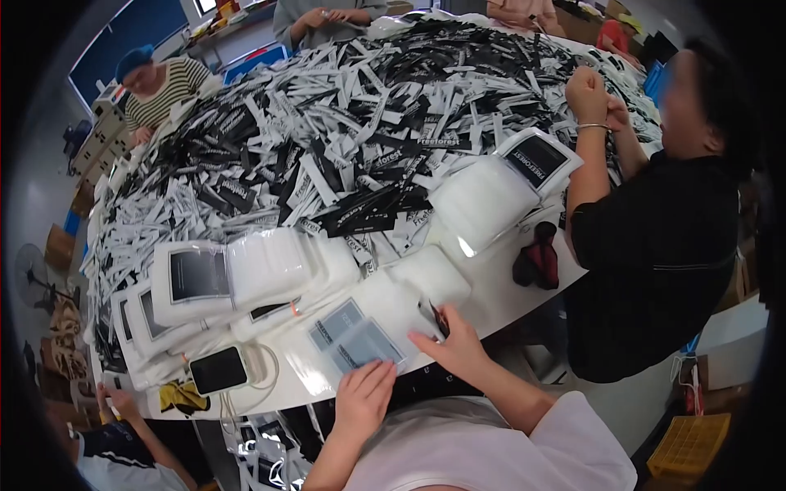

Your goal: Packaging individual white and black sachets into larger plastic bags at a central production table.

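My left hand [367,393] rests its fingertips on the near edge of a clear plastic bag with a grey printed panel [370,348]. Its thumb is out of sight, so a grip on the bag cannot be made out. A second printed panel [336,320] lies just beyond, partly overlapped. In my right hand [457,344], between thumb and fingers, is a small dark-and-white packet [439,320], mostly hidden by the fingers. A white padded pack [430,275] lies on the table beyond that hand.
A large heap of black and white stick packets [344,129] covers the white table [291,362]. Filled bags [270,270] are stacked at left, near a black-screened phone [218,370] and cable. Another filled bag [485,196] and a dark-red pouch [537,256] lie right, beside a co-worker [651,264].
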Available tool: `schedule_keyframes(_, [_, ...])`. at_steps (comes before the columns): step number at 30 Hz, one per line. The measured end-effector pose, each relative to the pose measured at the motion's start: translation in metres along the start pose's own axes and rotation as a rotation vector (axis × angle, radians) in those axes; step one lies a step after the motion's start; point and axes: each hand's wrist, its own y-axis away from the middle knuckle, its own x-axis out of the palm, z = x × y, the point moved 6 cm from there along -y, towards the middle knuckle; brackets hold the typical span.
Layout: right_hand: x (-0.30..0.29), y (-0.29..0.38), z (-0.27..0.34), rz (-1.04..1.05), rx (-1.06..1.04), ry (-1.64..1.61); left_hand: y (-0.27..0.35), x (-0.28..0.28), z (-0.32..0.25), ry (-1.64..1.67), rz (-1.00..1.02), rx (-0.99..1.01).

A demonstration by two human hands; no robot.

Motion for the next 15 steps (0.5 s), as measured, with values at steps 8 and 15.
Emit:
schedule_keyframes(8, [0.037, 0.030, 0.040, 0.442, -0.170, -0.068, -0.004, -0.015, 0.004, 0.085, -0.201, -0.093])
schedule_keyframes(15, [0.038, 0.032, 0.037, 0.443, 0.073, -0.343, -0.001, -0.017, -0.003, 0.179, -0.218, -0.058])
